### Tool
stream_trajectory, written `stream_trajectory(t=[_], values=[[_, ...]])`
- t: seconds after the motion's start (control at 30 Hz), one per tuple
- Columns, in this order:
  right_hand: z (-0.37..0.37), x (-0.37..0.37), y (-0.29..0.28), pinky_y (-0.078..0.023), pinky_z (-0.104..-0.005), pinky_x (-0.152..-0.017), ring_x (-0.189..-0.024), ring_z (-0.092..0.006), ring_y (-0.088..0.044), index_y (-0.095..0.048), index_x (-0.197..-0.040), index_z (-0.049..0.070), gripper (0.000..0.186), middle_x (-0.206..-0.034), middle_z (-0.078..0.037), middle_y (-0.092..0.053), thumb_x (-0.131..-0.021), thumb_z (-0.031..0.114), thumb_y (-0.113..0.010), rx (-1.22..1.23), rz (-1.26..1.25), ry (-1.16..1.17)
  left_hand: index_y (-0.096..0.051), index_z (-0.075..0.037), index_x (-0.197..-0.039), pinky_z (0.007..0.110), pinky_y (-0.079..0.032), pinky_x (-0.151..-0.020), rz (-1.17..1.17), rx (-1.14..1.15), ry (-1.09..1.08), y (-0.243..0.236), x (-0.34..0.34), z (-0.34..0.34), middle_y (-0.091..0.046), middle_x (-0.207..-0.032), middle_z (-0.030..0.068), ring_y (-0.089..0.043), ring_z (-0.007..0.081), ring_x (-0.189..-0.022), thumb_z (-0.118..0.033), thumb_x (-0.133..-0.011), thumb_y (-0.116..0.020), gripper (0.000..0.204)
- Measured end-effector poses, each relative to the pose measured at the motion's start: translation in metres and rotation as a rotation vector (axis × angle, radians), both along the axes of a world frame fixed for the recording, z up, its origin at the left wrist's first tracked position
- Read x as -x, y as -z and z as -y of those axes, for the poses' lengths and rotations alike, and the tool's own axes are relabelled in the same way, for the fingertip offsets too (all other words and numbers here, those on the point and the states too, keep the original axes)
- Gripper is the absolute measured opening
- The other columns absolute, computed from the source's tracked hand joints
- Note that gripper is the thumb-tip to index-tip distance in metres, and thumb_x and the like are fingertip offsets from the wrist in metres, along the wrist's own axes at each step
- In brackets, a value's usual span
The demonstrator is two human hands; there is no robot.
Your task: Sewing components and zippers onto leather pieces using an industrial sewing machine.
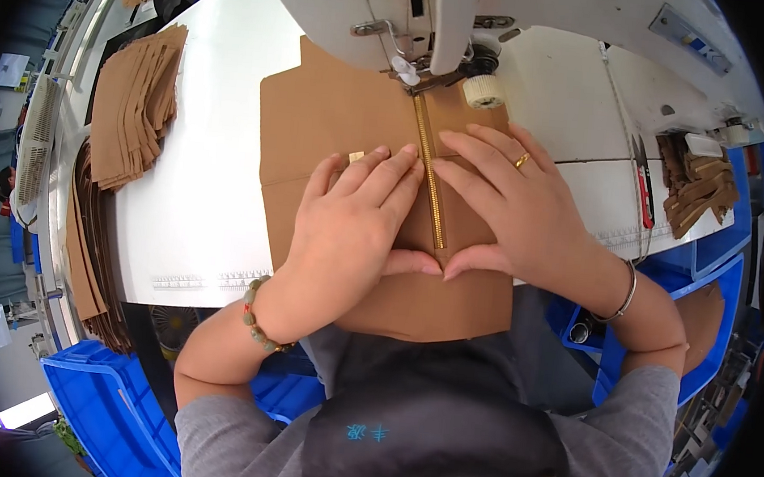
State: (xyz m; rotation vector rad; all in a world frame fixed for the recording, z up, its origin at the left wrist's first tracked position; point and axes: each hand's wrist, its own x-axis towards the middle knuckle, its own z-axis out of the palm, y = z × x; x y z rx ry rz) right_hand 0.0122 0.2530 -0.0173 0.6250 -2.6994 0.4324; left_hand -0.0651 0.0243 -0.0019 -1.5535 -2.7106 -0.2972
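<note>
While both palms press flat on the work, the left hand [352,214] lies open with its fingers spread over the brown fabric panel [338,118], fingertips right up against the gold zipper [432,175], gripping nothing, just pinning the cloth down. The right hand [510,208] mirrors it from the other side, also open and flat, ring on one finger, its fingertips touching the zipper's opposite edge. The two thumbs meet near the zipper's lower end, so the hands frame the strip between them, and that looks like a way to keep it straight and the fabric taut on both sides. The zipper runs up the middle of the panel to the presser foot [426,76] under the head of the white sewing machine [391,6], so the line of teeth is aimed directly at the needle area. The panel lies on the white table [198,179], its near edge hanging over toward the person's lap. Off to the left, a stack of cut brown pieces [137,103] sits on the table, well apart from the hands. To the right, more brown scraps [696,187] lie beside the machine, with blue bins [100,405] below.
</note>
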Motion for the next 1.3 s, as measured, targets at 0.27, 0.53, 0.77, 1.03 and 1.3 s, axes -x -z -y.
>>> stream_trajectory(t=[0.27,0.53,0.77,1.03,1.3], values=[[-0.008,0.008,0.009,-0.038,-0.0549,-0.116,-0.135,-0.0319,-0.051,-0.063,-0.137,0.003,0.094,-0.14,-0.014,-0.059,-0.067,0.063,-0.082,-0.068,0.089,-0.011,-0.064,-0.003,-0.14,0.057,-0.04,-0.115,-0.04,-0.013,0.002,0.004,0.011,-0.007,-0.061,-0.148,0.0077,-0.056,0.0314,-0.135,-0.061,-0.068,-0.079,0.094],[-0.012,0.034,0.01,-0.04,-0.0512,-0.114,-0.133,-0.0291,-0.053,-0.066,-0.133,0.004,0.089,-0.136,-0.011,-0.062,-0.067,0.061,-0.082,-0.082,0.047,0.002,-0.064,-0.001,-0.138,0.057,-0.041,-0.114,-0.045,-0.05,0.004,0.006,0.04,-0.014,-0.063,-0.138,0.007,-0.058,0.031,-0.128,-0.06,-0.066,-0.081,0.094],[-0.014,0.047,0.018,-0.041,-0.0489,-0.113,-0.133,-0.0293,-0.054,-0.067,-0.13,0.006,0.08,-0.129,-0.009,-0.066,-0.07,0.056,-0.082,-0.061,-0.01,0.032,-0.066,0.003,-0.135,0.049,-0.046,-0.109,-0.028,-0.13,0.041,0.007,0.059,-0.021,-0.064,-0.129,0.0113,-0.06,0.0329,-0.122,-0.056,-0.068,-0.083,0.09],[-0.017,0.045,0.015,-0.045,-0.0447,-0.108,-0.126,-0.0302,-0.06,-0.072,-0.122,0.009,0.068,-0.123,-0.008,-0.068,-0.071,0.052,-0.082,-0.039,-0.04,0.009,-0.065,0.004,-0.136,0.045,-0.049,-0.11,0.072,-0.22,0.015,0.018,0.053,-0.014,-0.063,-0.141,0.0145,-0.058,0.0371,-0.132,-0.046,-0.075,-0.085,0.082],[-0.016,0.031,0.012,-0.054,-0.0403,-0.095,-0.113,-0.0283,-0.066,-0.075,-0.107,0.01,0.05,-0.118,-0.006,-0.068,-0.07,0.042,-0.085,0.086,-0.013,-0.073,-0.064,0.001,-0.138,0.045,-0.05,-0.112,0.151,-0.294,-0.064,0.026,0.02,0.002,-0.062,-0.144,0.0151,-0.058,0.0371,-0.136,-0.031,-0.08,-0.086,0.069]])
